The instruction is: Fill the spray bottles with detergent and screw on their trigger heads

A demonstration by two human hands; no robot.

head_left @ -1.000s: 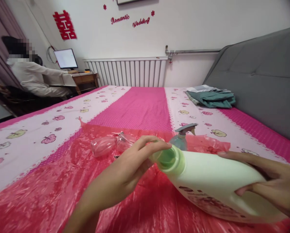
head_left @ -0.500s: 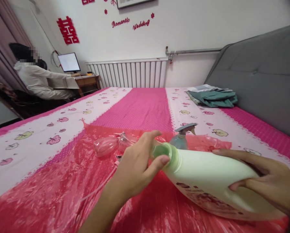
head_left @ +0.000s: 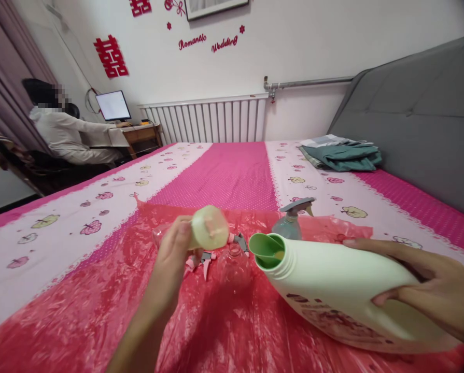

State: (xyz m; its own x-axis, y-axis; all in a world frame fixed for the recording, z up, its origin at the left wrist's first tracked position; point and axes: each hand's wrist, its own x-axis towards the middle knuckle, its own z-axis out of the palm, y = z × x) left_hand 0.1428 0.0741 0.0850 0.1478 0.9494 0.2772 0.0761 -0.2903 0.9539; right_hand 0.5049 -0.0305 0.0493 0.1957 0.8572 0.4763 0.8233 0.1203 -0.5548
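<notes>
R hand [head_left: 441, 290]: clasped round handle of lg. pale mint-green plastic jug [head_left: 333, 274], held tilted on its side, printed label facing down/fwd.
Jug mouth: green pour lip [head_left: 261, 244] exposed, pointed approx. 9–10 o'clock; all clock dirs. below taken from here.
L hand [head_left: 172, 254]: translucent yellowish-green round plastic cap [head_left: 212, 228] gripped, well clear of jug, betw. 9 & 10 o'clock; some fingers hidden.
Clear bottle: open-necked transparent plastic bottle [head_left: 234, 272], neck up, near, at 8 o'clock.
Sprayer: pink-&-grey plastic trigger head [head_left: 204, 259], lying at 9 o'clock, near L wrist.
Spray bottle: bluish, grey-topped plastic spray bottle [head_left: 288, 226], upright, at 1 o'clock, lower part hidden by jug.
Sheet: crinkled red translucent plastic sheet [head_left: 84, 305], spread over pink patterned bedcover [head_left: 232, 171].
</notes>
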